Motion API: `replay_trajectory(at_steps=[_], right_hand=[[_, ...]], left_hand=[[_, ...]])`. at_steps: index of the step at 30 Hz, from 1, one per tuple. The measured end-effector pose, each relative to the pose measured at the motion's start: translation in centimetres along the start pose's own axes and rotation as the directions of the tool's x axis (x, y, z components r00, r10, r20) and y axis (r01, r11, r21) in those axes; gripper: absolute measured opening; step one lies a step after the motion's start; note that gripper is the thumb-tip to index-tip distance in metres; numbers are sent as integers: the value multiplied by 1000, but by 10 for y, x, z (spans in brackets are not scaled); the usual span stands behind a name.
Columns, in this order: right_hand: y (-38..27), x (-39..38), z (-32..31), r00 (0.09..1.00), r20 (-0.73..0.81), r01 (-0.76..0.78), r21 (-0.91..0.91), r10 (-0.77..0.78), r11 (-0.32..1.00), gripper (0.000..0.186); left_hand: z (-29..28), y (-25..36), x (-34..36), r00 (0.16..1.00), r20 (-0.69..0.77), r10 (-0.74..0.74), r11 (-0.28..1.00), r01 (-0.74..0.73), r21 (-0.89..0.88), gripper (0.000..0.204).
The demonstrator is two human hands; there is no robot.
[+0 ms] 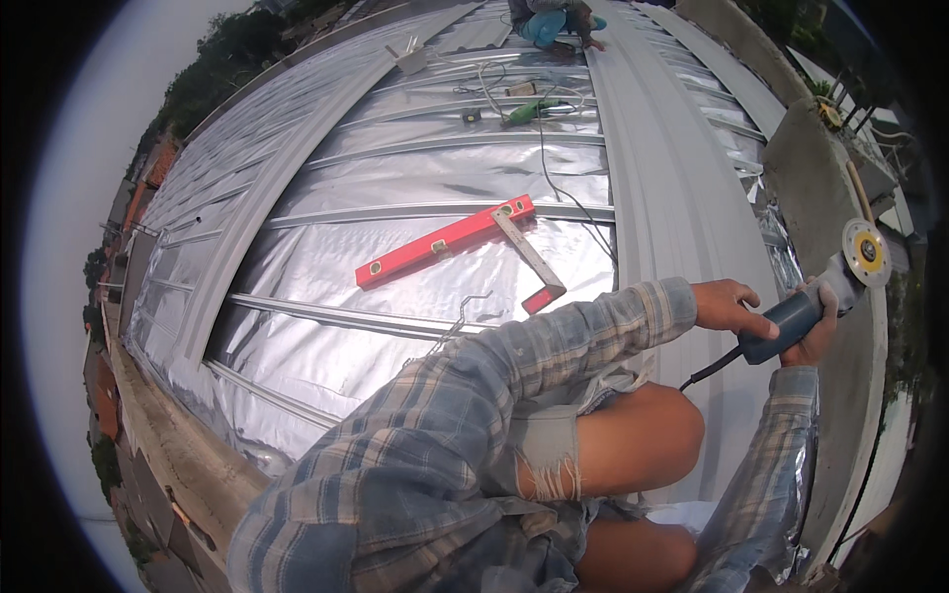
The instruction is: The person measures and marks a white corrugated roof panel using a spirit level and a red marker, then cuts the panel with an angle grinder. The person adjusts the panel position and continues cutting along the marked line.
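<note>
At the right, beside the concrete wall, I hold a dark blue angle grinder (786, 324) with a pale disc (867, 253) and a yellow centre. My right hand (818, 334) wraps round its body from the far right side, close to the metal head. My left hand (730, 307) closes on the rear of the body, thumb lying along it; some fingers are hidden behind the tool. A black cord (712, 370) runs down from the rear end toward my knee. The disc points up and stands near the top of the wall; whether it spins cannot be told.
Grey roofing sheet (682, 217) lies under the grinder, beside a concrete parapet (830, 188). A red spirit level (445, 240) and a try square (529, 255) lie on silver foil (326, 257) crossed by metal battens. Farther off are a green power tool (532, 112), cables and a crouching person (549, 25).
</note>
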State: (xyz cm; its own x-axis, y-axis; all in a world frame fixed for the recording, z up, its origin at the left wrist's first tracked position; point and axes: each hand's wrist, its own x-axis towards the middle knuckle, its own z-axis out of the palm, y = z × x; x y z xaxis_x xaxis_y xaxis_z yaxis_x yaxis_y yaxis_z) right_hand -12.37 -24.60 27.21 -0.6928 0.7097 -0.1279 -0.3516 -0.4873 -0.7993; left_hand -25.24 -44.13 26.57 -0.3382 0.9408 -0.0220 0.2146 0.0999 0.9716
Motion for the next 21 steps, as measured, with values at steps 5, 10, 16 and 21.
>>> replay_trajectory(at_steps=[5, 10, 16, 21], right_hand=[[12, -10, 23, 996, -84, -20, -149, 8, 989, 32], [-16, -6, 43, 997, -7, 70, -169, -73, 983, 45], [-21, -42, 75, 998, 55, 7, 17, -8, 1000, 90], [72, -91, 65, 658, 664, -195, -305, 355, 932, 91]], left_hand=[[34, 6, 25, 992, 52, -119, 957, 128, -259, 71], [35, 49, -8, 981, -145, 129, 928, -171, -332, 71], [-14, 120, 2, 949, -283, 141, 871, -255, -421, 68], [-126, 176, -31, 877, -422, 230, 920, -337, -200, 66]])
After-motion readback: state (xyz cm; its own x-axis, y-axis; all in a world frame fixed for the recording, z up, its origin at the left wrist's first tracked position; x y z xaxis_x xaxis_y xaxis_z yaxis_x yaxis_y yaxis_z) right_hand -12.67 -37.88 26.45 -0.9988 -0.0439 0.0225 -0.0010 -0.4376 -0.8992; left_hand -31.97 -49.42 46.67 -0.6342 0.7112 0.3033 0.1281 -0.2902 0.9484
